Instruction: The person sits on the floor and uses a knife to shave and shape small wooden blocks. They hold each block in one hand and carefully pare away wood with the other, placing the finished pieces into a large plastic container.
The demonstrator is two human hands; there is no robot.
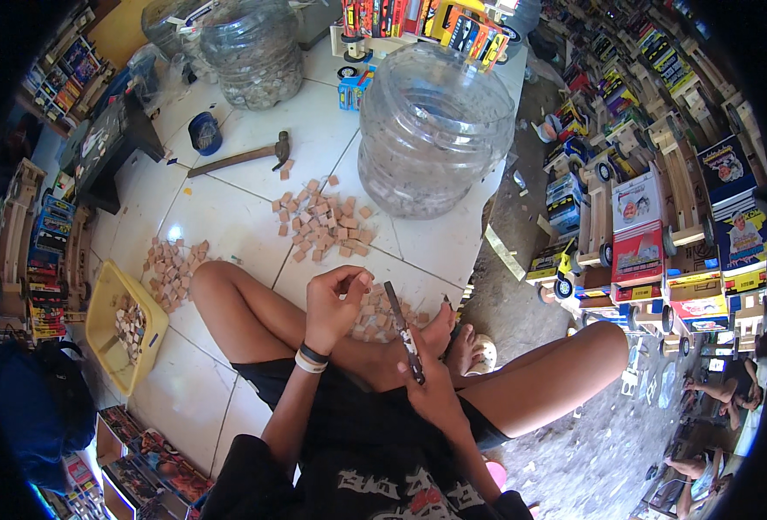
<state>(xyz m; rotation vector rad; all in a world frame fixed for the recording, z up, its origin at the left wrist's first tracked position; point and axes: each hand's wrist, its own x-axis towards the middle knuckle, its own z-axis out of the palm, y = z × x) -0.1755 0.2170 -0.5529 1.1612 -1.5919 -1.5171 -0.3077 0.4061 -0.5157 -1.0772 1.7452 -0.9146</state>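
The floor [236, 208] is made of white tiles. A pile of little brown blocks [349, 223] sits on it. Nearer than the pile, the right hand [435, 390] has its fingers curled around a thin dark tool [398, 319]. The left hand [331, 308] is nearer than the pile too, fingertips close together; I can't tell if they pinch something small. Left of the pile is a yellow tub [106, 312] with bits inside. Past the pile are a hammer [236, 159], a big clear jug [435, 130] and a blue cup [204, 134].

Pretty clearly a toy workshop: hammer [243, 159] and tan blocks [325, 217] on the floor [238, 208], toy trucks [685, 173] stacked either side.
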